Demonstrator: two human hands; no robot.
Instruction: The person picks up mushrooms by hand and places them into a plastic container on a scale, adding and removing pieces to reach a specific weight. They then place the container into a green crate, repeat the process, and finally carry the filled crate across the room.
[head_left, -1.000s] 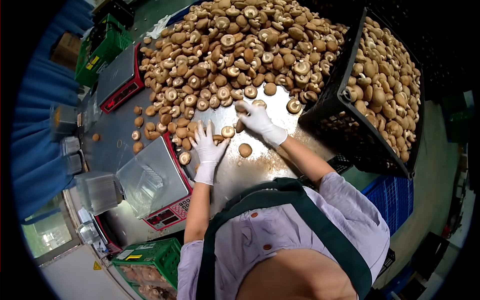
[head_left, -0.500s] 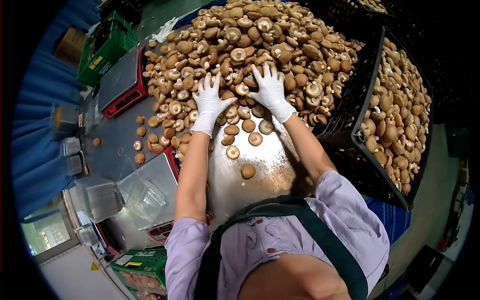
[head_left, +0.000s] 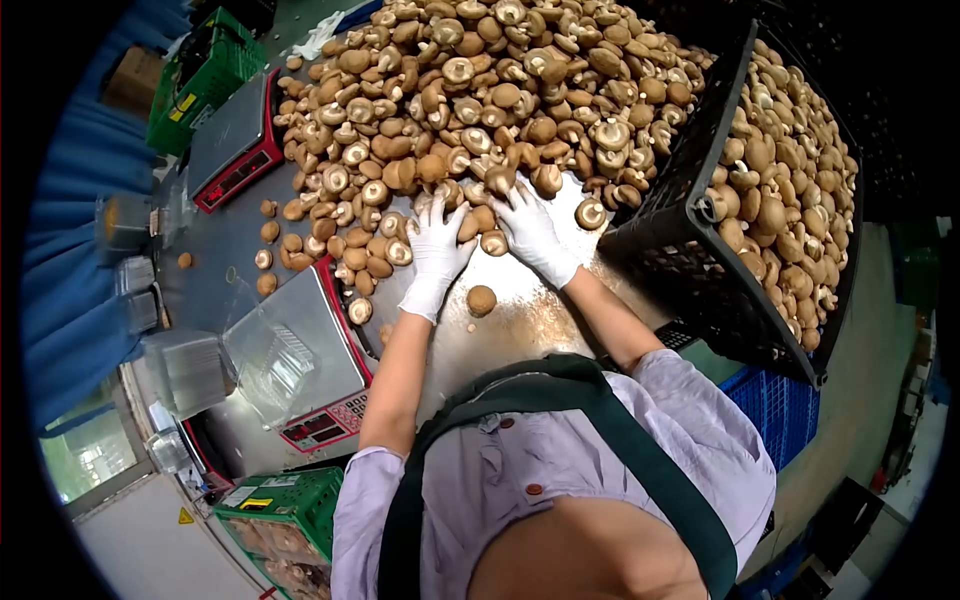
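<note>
Bright glare whitens the metal tabletop (head_left: 510,290) between the hands, the single wide view is moderately lit and bows strongly towards its dark, rounded edges, the black crate (head_left: 680,235) loses detail in shadow, and fine mushroom texture looks slightly soft

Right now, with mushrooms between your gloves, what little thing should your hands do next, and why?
Maybe the left hand and right hand could ease together around the few mushrooms between them. Those lie loose on the metal table, and the hands are open on either side of them.
</note>
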